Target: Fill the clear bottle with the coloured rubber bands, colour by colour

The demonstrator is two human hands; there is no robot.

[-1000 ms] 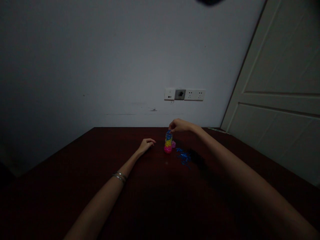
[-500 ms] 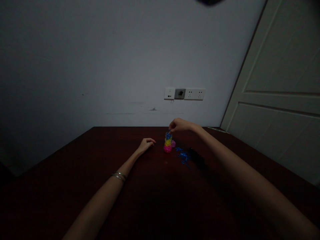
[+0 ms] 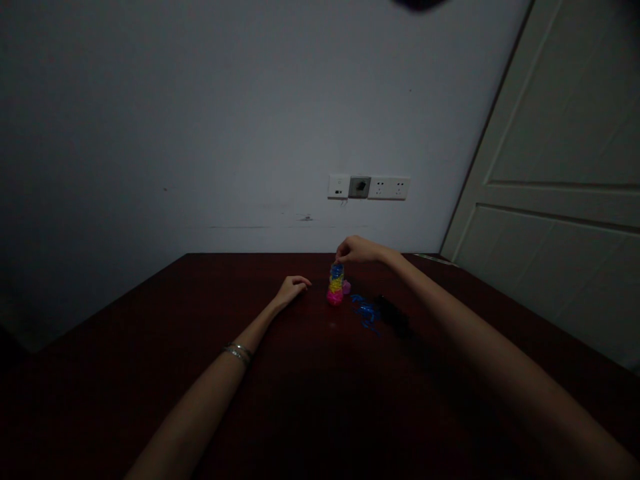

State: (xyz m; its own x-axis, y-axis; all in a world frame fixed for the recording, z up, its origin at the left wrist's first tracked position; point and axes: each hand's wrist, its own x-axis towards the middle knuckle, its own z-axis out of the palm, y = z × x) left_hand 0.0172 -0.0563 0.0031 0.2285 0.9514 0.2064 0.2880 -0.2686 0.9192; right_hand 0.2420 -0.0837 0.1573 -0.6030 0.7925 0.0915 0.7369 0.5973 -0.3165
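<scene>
A small clear bottle stands upright on the dark red table, filled in layers of pink at the bottom, yellow in the middle and blue on top. Over its mouth is my right hand, fingertips pinched together at the rim; whatever they hold is too small and dark to make out. My left hand rests on the table left of the bottle, fingers loosely stretched, holding nothing. Just right of the bottle sits a small pink object, perhaps its stopper. Loose blue strips lie scattered nearer my right forearm.
A black, blurry-edged item lies beside the blue strips, under my right forearm. Behind the table rises a grey wall with a row of sockets. A panelled door stands on the right.
My right hand has lowered slightly and shifted a little left, its fingertips now at the bottle's mouth. A blue bit seen below the fingertips before is no longer distinct. The left hand stays still.
</scene>
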